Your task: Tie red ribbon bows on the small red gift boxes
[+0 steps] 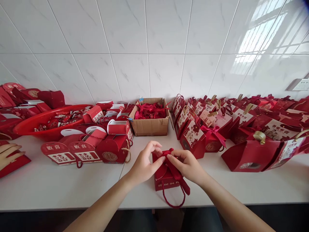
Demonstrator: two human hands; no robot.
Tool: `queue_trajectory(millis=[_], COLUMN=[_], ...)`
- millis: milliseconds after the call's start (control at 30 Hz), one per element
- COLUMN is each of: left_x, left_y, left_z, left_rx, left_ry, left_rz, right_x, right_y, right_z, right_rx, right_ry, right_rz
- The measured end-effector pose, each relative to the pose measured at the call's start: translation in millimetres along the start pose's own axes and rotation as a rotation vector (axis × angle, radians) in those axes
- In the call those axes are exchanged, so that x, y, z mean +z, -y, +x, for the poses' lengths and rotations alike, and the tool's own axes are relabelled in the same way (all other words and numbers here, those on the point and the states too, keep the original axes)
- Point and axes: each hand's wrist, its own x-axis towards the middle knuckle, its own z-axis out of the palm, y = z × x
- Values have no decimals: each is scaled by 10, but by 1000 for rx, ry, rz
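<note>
A small red gift box (166,180) stands near the table's front edge, its twisted red cord handle hanging over the front. On its top lies a dark red ribbon (177,175), one tail trailing down the right side. My left hand (146,162) pinches the ribbon from the left with thumb and fingers. From the right, my right hand (188,164) has its thumb and fingertips closed on the same ribbon, close beside my left thumb. The fingers hide part of the knot area.
Behind the box is a cardboard carton (151,126) of red ribbons. Open red boxes (84,146) and a red basin (31,125) of wrapped sweets are at left, with another person's hand (9,154). Many closed boxes (193,138) crowd the right.
</note>
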Motion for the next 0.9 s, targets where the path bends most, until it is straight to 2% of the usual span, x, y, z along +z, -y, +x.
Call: queue_trajectory(millis=[133, 233, 367, 533, 733, 900], left_x=[-7, -13, 3, 37, 34, 45], left_y=[-10, -14, -20, -49, -53, -32], left_z=[34, 54, 63, 78, 100, 68], left_rx=[3, 3, -20, 7, -16, 79], left_ry=[44, 18, 19, 33, 46, 30], left_rz=[19, 37, 22, 22, -15, 99], right_x=[15, 30, 33, 9, -39, -84], right_y=[-18, -36, -22, 31, 56, 71], right_z=[-14, -51, -94, -94, -69, -59], right_rx=[19, 5, -114, -110, -118, -121], right_ry=[-37, -73, -99, -137, -61, -47], right_rz=[81, 101, -191, -499, -546, -614])
